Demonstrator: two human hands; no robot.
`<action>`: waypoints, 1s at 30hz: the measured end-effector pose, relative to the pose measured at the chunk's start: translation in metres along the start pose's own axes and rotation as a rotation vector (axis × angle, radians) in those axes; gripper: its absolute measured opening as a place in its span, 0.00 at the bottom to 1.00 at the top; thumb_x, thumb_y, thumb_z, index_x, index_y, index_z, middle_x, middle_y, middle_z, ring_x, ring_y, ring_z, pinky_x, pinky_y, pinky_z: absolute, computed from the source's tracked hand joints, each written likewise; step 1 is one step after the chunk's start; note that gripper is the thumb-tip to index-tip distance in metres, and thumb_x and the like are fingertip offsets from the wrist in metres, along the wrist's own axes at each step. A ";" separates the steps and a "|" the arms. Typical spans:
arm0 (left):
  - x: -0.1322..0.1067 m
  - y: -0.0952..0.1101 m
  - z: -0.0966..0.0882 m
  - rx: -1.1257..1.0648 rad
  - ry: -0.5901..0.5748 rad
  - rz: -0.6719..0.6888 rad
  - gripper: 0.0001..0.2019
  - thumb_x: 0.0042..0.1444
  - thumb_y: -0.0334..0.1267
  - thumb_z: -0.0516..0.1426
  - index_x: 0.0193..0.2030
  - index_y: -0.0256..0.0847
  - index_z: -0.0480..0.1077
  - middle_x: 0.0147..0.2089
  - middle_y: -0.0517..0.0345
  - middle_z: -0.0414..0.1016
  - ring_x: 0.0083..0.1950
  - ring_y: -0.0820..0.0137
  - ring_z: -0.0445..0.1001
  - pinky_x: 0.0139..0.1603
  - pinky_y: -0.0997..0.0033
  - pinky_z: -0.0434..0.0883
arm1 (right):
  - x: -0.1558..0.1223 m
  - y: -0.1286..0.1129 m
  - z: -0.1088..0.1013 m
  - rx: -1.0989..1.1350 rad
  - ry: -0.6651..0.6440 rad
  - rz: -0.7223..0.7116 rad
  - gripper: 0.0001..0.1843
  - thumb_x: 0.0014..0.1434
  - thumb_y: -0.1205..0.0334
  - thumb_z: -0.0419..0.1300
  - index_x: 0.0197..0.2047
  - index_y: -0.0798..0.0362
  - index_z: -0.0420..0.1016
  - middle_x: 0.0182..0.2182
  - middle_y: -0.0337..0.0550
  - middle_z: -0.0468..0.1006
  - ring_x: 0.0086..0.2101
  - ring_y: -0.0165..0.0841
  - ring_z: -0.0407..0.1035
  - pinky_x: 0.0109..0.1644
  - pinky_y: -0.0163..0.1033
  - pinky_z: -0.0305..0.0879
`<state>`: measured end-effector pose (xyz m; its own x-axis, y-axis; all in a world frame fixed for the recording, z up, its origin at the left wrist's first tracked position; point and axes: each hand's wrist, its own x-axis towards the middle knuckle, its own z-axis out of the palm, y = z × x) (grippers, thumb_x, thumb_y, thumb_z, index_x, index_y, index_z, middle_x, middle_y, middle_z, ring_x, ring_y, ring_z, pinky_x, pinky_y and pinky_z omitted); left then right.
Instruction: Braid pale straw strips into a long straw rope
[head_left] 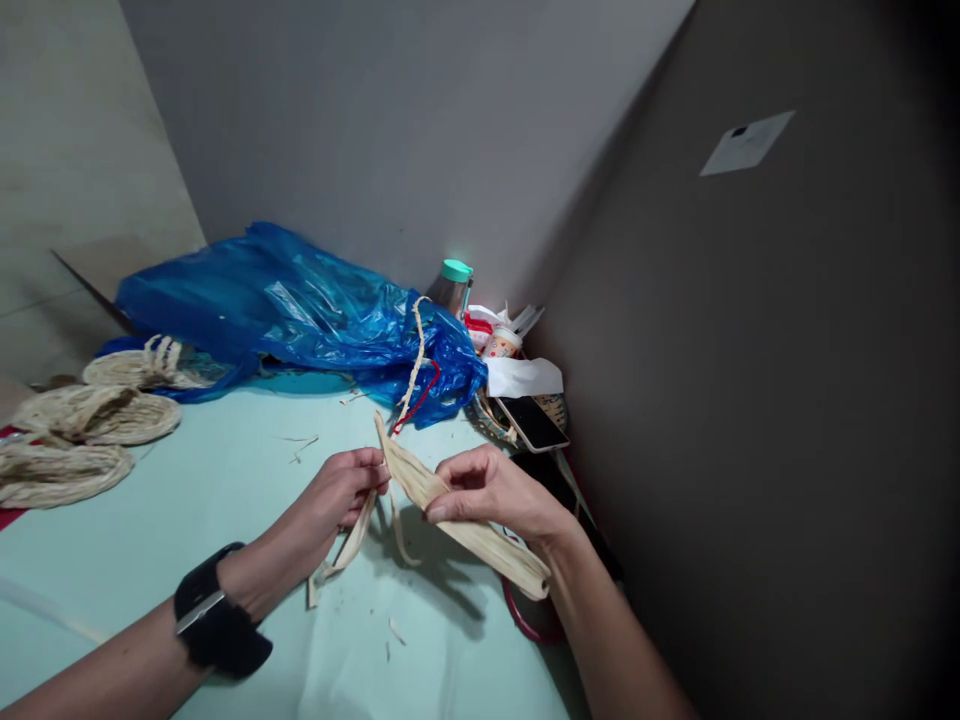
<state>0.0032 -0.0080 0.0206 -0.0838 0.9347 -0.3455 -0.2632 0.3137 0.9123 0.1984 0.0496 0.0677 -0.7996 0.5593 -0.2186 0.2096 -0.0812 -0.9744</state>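
A wide, pale strip of dried corn husk (491, 548) slants between my two hands above the table. My right hand (499, 490) pinches it near the middle between thumb and fingers. My left hand (351, 485) is closed on narrower husk strands (360, 530) at the strip's upper end, and their loose tails hang below. Beyond my hands, a thin twisted husk cord (417, 350) runs up over a blue bag, with a red cord (430, 380) beside it. How the strands join is hidden by my left fingers.
A blue plastic bag (300, 290) lies along the back. Woven slippers (112, 415) are at the left. At the back right are a bottle (451, 285), a paper cup (502, 343), and a phone (534, 422) on a basket. Husk scraps dot the pale tabletop (225, 470). A dark wall stands close right.
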 end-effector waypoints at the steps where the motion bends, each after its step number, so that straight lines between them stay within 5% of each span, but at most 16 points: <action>1: 0.000 0.000 0.000 -0.008 -0.012 -0.003 0.07 0.40 0.33 0.62 0.28 0.39 0.69 0.20 0.66 0.66 0.15 0.82 0.54 0.15 0.81 0.48 | 0.002 0.002 0.002 0.006 0.023 -0.023 0.16 0.46 0.53 0.71 0.28 0.58 0.75 0.22 0.34 0.67 0.23 0.24 0.56 0.28 0.31 0.51; 8: -0.002 0.002 0.000 -0.048 -0.124 -0.008 0.09 0.47 0.39 0.63 0.30 0.37 0.69 0.21 0.70 0.55 0.18 0.83 0.45 0.17 0.81 0.41 | 0.028 0.031 0.015 -0.220 0.358 -0.087 0.15 0.51 0.54 0.65 0.28 0.55 0.67 0.23 0.33 0.65 0.25 0.26 0.55 0.28 0.31 0.51; 17: -0.004 0.002 0.001 0.061 -0.111 -0.022 0.11 0.47 0.41 0.64 0.32 0.37 0.68 0.23 0.66 0.64 0.20 0.81 0.55 0.19 0.81 0.49 | 0.031 0.035 0.024 -0.190 0.294 -0.062 0.17 0.53 0.49 0.64 0.30 0.55 0.69 0.25 0.35 0.66 0.27 0.26 0.57 0.29 0.31 0.53; 22: -0.002 0.004 0.002 0.058 -0.099 -0.047 0.11 0.46 0.39 0.64 0.31 0.38 0.67 0.21 0.70 0.59 0.17 0.83 0.49 0.17 0.81 0.44 | 0.030 0.037 0.017 -0.286 0.348 -0.046 0.16 0.56 0.52 0.60 0.25 0.55 0.66 0.22 0.34 0.63 0.25 0.26 0.54 0.28 0.32 0.50; 30: -0.003 0.003 0.001 0.010 -0.125 -0.088 0.11 0.44 0.37 0.65 0.31 0.38 0.68 0.24 0.64 0.69 0.21 0.77 0.65 0.22 0.79 0.59 | 0.028 0.036 0.016 -0.156 0.343 -0.029 0.11 0.53 0.56 0.59 0.27 0.54 0.67 0.22 0.34 0.62 0.25 0.27 0.55 0.29 0.32 0.50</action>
<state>0.0033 -0.0100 0.0249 0.0600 0.9167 -0.3951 -0.2541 0.3968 0.8820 0.1746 0.0495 0.0259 -0.5770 0.8055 -0.1351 0.2937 0.0503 -0.9546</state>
